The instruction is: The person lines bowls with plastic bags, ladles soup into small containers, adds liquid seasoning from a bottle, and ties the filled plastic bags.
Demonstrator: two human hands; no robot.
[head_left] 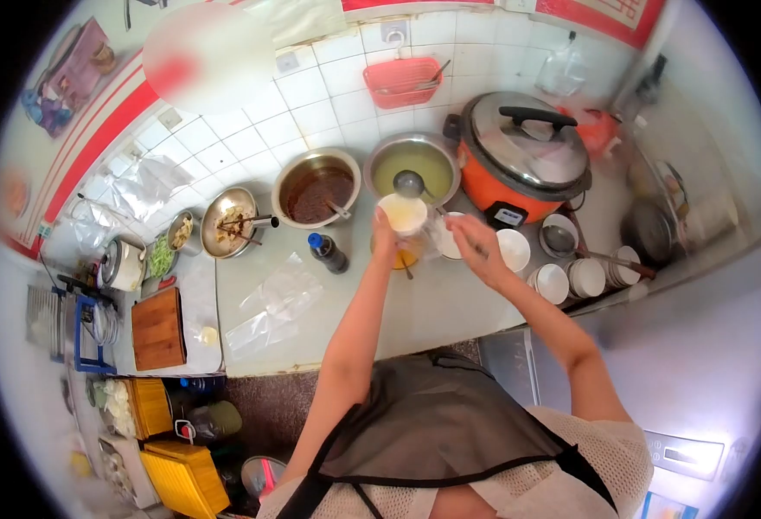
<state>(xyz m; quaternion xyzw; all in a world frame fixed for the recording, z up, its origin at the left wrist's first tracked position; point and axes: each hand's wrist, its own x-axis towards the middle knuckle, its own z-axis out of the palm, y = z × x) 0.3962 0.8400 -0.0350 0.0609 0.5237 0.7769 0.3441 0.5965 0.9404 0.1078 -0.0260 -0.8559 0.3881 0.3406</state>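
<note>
The left hand [383, 232] has its fingers clamped on a white bowl [411, 228]; the right hand's [482, 255] grip the handle of a metal ladle [409, 183]. The bowl is held at the near rim of a steel pot [412, 136] of pale-green liquid [434, 169], ladle head alongside, probably so drips land inside.

Polished metal shines on a ladle [409, 182] and rice-cooker lid [519, 154], amid glossy wall tiles [343, 78], a smooth wooden chopping board [158, 329] and a sheer cloth apron [441, 419].

Left fingers [384, 232] hold a bowl [406, 216] near a ladle [409, 182].
</note>
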